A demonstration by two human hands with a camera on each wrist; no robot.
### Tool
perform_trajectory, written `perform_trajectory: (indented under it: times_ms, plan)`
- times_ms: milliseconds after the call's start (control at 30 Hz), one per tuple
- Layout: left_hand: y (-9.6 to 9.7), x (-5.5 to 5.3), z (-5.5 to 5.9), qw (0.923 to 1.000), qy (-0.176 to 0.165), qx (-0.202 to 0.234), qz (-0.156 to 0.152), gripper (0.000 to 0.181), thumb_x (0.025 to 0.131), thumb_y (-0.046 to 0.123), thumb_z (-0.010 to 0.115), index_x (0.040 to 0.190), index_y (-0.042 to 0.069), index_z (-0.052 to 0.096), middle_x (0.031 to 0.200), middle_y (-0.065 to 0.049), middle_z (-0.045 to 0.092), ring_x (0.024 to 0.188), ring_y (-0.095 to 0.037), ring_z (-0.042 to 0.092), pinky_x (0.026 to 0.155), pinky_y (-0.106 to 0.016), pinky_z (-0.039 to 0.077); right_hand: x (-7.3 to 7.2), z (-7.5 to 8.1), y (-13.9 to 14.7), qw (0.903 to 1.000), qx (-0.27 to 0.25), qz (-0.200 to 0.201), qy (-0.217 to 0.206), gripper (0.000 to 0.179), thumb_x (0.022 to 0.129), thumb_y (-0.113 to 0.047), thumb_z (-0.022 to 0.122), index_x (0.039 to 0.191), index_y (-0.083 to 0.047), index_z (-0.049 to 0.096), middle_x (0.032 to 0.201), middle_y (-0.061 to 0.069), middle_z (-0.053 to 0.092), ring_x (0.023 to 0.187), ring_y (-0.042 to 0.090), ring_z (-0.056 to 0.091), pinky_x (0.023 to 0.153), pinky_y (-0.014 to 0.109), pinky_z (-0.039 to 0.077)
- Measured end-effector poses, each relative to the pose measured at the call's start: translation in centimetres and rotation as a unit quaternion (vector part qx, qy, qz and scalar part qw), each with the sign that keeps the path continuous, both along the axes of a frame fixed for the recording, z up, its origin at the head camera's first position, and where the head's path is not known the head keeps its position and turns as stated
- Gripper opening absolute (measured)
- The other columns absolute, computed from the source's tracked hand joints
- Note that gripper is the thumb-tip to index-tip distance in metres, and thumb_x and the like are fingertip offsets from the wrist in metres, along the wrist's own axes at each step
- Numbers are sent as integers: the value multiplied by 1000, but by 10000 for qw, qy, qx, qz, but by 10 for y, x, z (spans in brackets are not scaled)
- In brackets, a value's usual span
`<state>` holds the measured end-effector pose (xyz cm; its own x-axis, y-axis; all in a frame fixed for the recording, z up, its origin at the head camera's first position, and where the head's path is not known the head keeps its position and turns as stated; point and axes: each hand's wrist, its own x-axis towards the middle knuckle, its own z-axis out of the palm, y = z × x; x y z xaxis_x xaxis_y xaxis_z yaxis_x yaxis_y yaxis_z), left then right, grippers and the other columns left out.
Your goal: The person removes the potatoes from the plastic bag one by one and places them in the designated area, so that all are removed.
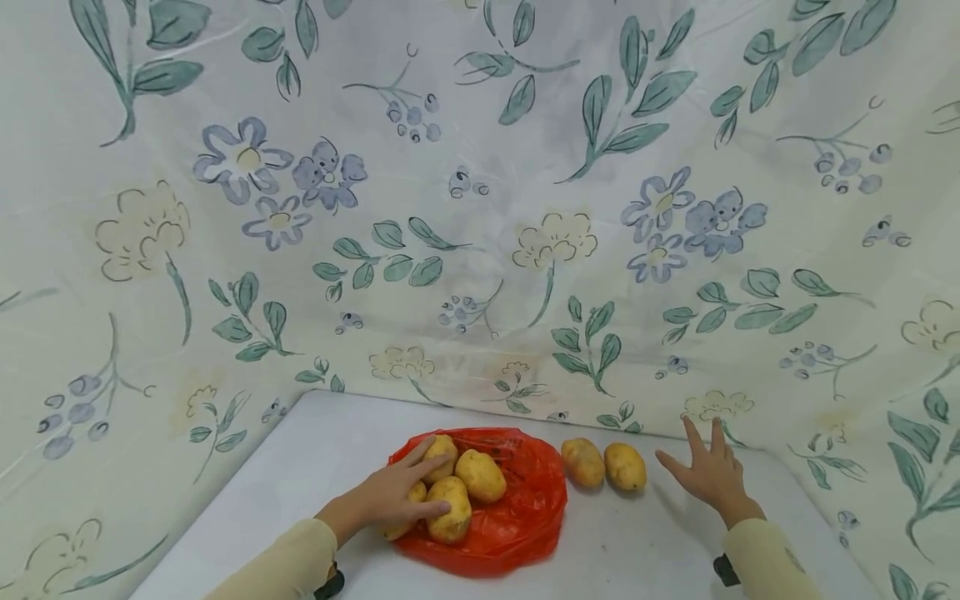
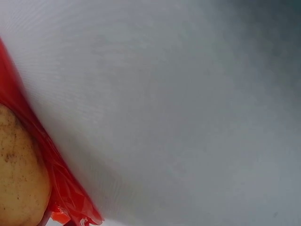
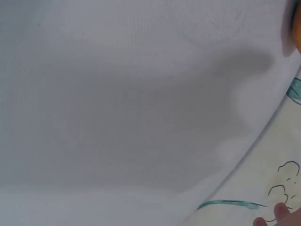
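On crinkled red plastic (image 1: 528, 500), oval potatoes (image 1: 481, 477) lie partly beneath my spread left hand (image 1: 384, 493), left of my splayed right hand (image 1: 711, 477).

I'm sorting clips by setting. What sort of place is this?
Probably a staged indoor work corner; whether it's inside a home, I can't tell. A plain white table stands against floral sheeting that covers the background, with potatoes as the handled goods.

Legible texts, labels, brands, numbers, signs: none. On red plastic bag (image 1: 528, 521): dark marks near far edge, too indistinct to read.
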<state>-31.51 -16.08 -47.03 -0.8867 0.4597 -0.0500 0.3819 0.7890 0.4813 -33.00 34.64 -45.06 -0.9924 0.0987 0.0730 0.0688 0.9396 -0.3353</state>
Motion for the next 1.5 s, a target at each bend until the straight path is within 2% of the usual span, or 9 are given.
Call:
perform_trajectory:
  times_ms: [100,300,533,733,1033,1200,1500]
  plan:
    - [0,1,-1,10000,-3,13,37,83,83,73,58,152,33,38,167,-6,15,135,-47,44,100,-73,38,1,0,1,9999,64,108,43,97,91,-67,51,156,-6,13,155,41,-13,134,71,11,105,81,16]
    - [4,2,-4,9999,-29,34,-92,82,84,73,56,153,34,36,167,-6,14,136,-46,44,100,-73,38,3,-3,11,9996,246,115,75,97,91,-67,50,156,-5,13,154,42,-13,133,71,12,103,81,18]
    - [3,0,4,10000,65,20,-24,82,84,73,56,153,34,35,167,-6,13,136,-46,44,101,-72,38,-1,2,10,9990,271,256,246,96,91,-67,50,157,-6,13,155,41,-15,132,72,13,102,82,17]
    - [-2,0,3,10000,-4,-86,-20,82,84,74,56,153,35,35,167,-5,13,135,-47,44,100,-73,38,3,-5,5,9962,634,385,465,93,90,-65,54,154,-4,23,156,41,-6,131,68,24,102,79,24]
    - [-1,3,0,9999,-118,-53,-59,81,83,73,57,152,35,36,167,-5,14,133,-46,46,99,-73,39,8,-19,6,9912,1050,483,637,90,89,-63,57,152,-6,30,156,39,2,130,63,30,105,77,21]
    - [3,4,-4,9999,-82,-40,-129,82,84,73,56,153,34,35,167,-6,14,134,-46,45,99,-72,40,12,-17,6,9897,1201,462,635,89,88,-62,59,151,-6,31,156,38,4,129,62,31,107,77,19]
    - [1,1,1,10000,-5,-58,-35,82,84,73,56,153,34,35,167,-5,12,135,-46,45,99,-73,39,1,-17,6,9872,1244,624,786,87,89,-63,56,152,-9,29,157,37,3,131,64,28,108,77,17]
